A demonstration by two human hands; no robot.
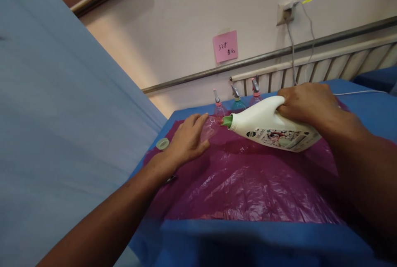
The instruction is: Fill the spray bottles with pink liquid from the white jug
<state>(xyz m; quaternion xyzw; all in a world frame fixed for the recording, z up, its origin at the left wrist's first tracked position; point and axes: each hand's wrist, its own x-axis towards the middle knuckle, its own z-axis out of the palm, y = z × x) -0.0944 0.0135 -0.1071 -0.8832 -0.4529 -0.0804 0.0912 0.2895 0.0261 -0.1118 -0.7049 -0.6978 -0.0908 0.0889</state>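
My right hand is closed round the handle of a white detergent jug, which lies nearly on its side in the air with its label facing me. The jug's green pouring spout meets the mouth of a clear pinkish plastic bottle. Curled around that bottle is my left hand, keeping it tilted towards the spout. Whether liquid is flowing I cannot make out. On the left of the purple plastic sheet rests a pale green cap.
Behind the jug stand a pink spray bottle, a teal one and another pink one. Blue cloth lies under the sheet. A light blue curtain hangs at left. A cable runs down from the wall socket.
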